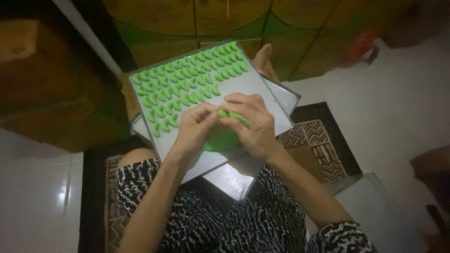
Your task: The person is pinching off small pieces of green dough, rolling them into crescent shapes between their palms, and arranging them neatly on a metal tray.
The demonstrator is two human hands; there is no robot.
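Left hand [194, 126] and right hand [251, 124] pinch a soft bright-green dough strip [233, 116]; green crescent pieces [187, 84] lie at eleven o'clock on square metal tray [262, 89].

A dark patterned rug [323, 145] is lying across the white tiled floor [398, 107], poking out toward 3 o'clock with its zigzag border showing. Stacked cardboard boxes [197, 18] with green and yellow print are sitting up at 12 o'clock. A brownish box [51, 84] is hanging out at 10 o'clock, pretty dim. A bare foot [264, 55] is peeking out around 1 o'clock. A second metal tray [375, 211] is resting on the floor down at 4 o'clock. Black-and-white patterned fabric [220, 220] is covering the lap at 6 o'clock.
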